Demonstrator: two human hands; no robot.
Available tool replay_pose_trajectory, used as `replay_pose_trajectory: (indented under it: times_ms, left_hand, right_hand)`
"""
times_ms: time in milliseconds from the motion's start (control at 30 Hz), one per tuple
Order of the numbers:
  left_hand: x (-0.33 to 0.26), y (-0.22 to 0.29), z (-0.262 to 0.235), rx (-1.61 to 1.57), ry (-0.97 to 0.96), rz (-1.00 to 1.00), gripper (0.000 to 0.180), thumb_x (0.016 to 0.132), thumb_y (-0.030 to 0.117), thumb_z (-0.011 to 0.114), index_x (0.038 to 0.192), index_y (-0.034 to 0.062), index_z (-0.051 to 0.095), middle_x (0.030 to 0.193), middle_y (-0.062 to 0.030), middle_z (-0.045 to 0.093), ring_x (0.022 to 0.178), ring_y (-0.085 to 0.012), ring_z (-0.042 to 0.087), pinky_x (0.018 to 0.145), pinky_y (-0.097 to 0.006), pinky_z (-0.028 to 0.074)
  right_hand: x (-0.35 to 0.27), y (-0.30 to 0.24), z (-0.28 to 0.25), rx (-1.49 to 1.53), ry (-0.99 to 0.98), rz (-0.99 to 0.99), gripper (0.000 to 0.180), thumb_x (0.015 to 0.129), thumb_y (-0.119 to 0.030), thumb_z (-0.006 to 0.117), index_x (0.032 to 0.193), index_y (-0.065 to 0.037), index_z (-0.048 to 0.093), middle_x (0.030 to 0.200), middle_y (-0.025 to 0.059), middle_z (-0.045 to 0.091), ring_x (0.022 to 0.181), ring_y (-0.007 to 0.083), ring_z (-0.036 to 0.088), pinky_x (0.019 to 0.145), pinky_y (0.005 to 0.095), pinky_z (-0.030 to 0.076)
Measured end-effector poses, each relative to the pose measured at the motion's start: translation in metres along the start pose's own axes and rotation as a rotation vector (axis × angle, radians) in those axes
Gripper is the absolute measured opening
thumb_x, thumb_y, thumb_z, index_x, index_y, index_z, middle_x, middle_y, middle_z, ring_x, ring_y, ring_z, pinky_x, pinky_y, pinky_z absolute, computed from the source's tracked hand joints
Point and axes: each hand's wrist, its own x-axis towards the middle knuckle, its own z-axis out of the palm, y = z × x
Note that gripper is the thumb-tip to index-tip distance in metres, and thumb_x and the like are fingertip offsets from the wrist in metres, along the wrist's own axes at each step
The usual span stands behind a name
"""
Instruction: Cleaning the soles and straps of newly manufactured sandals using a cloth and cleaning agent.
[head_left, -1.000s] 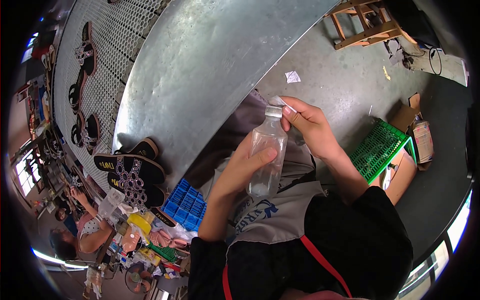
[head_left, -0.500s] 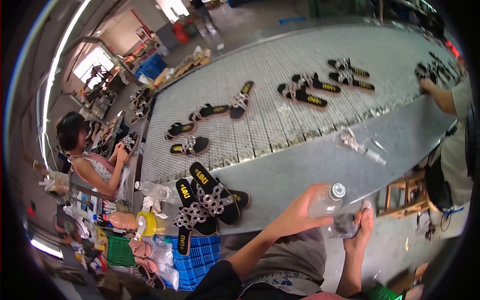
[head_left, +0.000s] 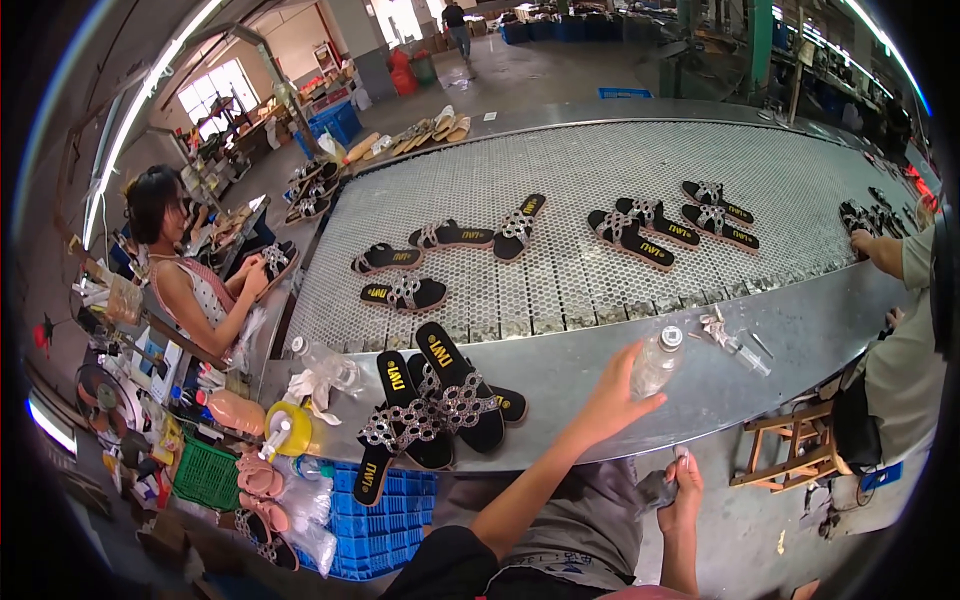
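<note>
Over the metal table's near edge, my left hand (head_left: 603, 408) has its fingers and thumb around a clear bottle (head_left: 653, 368) with a pale cap. Whether the bottle rests on the tabletop is hard to tell. Lower down, beyond the table edge, my right hand (head_left: 684, 488) is closed on a small grey cloth-like piece (head_left: 655, 490). Left of my left hand lies a pile of black sandals (head_left: 462, 392) with silvery ring straps, partly overhanging the edge. A syringe (head_left: 746, 356) and a crumpled white scrap (head_left: 714, 328) lie right of the bottle.
More sandals (head_left: 404, 293) are spread over the mesh conveyor (head_left: 560, 290). At left are another clear bottle (head_left: 330, 366), a yellow tape roll (head_left: 290, 428) and a blue crate (head_left: 385, 525). A co-worker (head_left: 190, 280) holds a sandal; another person's arm (head_left: 885, 252) reaches in beside a wooden stool (head_left: 790, 445).
My left hand has moved the bottle up and away from my right hand, over the table edge. My right hand has dropped lower with the grey piece. The view has tilted up.
</note>
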Motion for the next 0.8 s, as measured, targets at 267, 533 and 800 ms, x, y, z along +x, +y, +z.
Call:
replay_pose_trajectory:
  times_ms: [267, 533, 800]
  left_hand:
    - [-0.075, 0.100, -0.143, 1.649, 0.048, -0.269, 0.073, 0.083, 0.046, 0.080, 0.141, 0.0068, 0.057, 0.147, -0.0200, 0.055, 0.144, -0.0392, 0.044, 0.116, -0.075, 0.023]
    - [-0.094, 0.111, -0.194, 1.384, 0.125, -0.113, 0.071, 0.078, 0.027, 0.078, 0.142, 0.0075, 0.056, 0.114, -0.0118, 0.063, 0.106, -0.0333, 0.064, 0.106, -0.059, 0.043]
    - [-0.086, 0.142, -0.157, 1.055, 0.029, 0.140, 0.082, 0.070, 0.011, 0.077, 0.148, 0.0078, 0.054, 0.124, -0.0132, 0.065, 0.117, -0.0335, 0.061, 0.100, -0.046, 0.049]
  right_hand:
    - [-0.017, 0.002, 0.014, 0.006, -0.064, 0.079, 0.022, 0.111, -0.023, 0.056, 0.125, -0.008, 0.063, 0.078, -0.0009, 0.054, 0.071, 0.0095, 0.050, 0.068, 0.0256, 0.044]
    - [-0.018, 0.001, 0.045, -0.053, -0.178, 0.114, 0.023, 0.111, -0.023, 0.056, 0.126, -0.007, 0.062, 0.078, -0.0011, 0.054, 0.071, 0.0091, 0.050, 0.069, 0.0241, 0.042]
    - [-0.025, -0.020, 0.042, -0.134, -0.152, 0.078, 0.031, 0.110, -0.029, 0.058, 0.130, -0.006, 0.060, 0.077, -0.0010, 0.051, 0.072, 0.0100, 0.047, 0.068, 0.0251, 0.040]
